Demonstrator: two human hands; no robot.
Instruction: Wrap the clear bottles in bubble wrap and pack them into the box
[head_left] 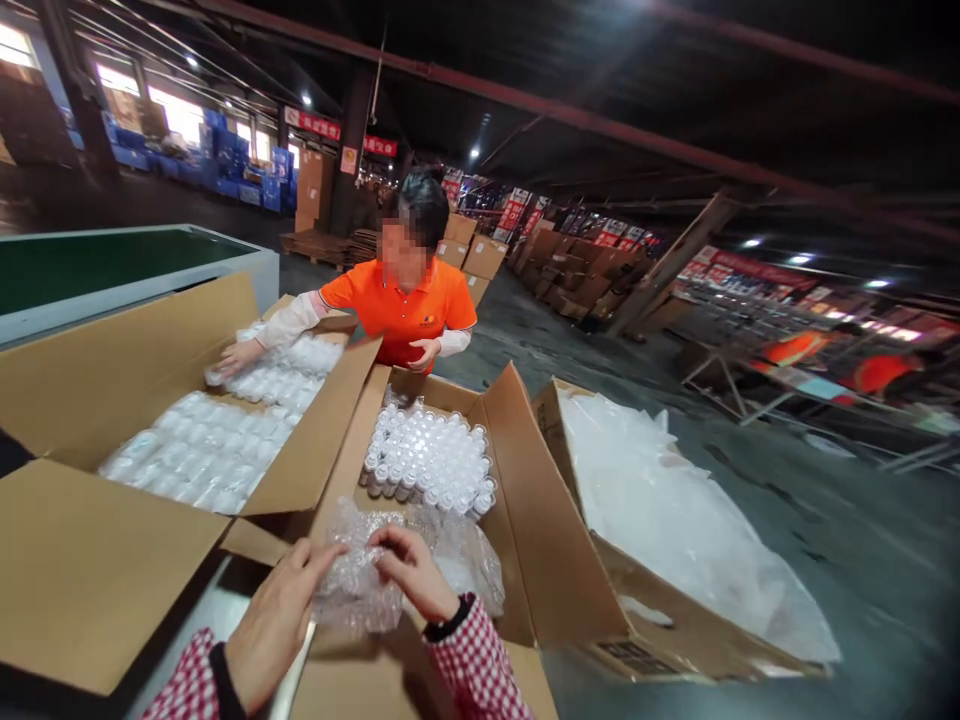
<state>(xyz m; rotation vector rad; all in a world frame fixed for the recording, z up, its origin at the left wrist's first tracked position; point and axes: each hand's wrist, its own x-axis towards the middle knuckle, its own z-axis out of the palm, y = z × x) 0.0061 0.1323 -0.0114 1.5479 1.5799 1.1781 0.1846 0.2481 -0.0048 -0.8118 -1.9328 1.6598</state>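
A crumpled clear bubble wrap piece is stretched between both hands over the near end of an open cardboard box. At its left edge, my left hand grips the plastic between thumb and fingers. Bent fingers of my right hand pinch it from the other side. More bubble wrap lies in the box beyond my right hand. Farther in stand rows of small white bottles with light caps, packed closely together.
Left of my box, another open carton holds wrapped white items. A co-worker in an orange shirt reaches one hand into it. A carton with a white plastic liner stands right; a green conveyor is behind left.
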